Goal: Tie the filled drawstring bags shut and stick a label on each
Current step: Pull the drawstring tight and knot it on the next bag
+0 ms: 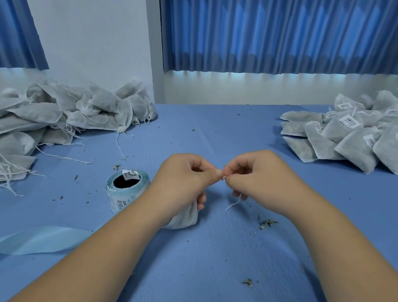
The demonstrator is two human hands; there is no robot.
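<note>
The left hand and right hand pinch the thin white drawstring of the small white fabric bag; a slip may leave the knot loose

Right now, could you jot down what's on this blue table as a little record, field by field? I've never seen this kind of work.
Left hand: grips a small white bag and pinches its drawstring
Right hand: pinches the same drawstring, fingertips meeting the left hand's
Label roll: on the table, just left of the left wrist
Left pile: bags without labels, strings loose
Right pile: bags bearing labels
Table: blue, strewn with leaf crumbs
</note>
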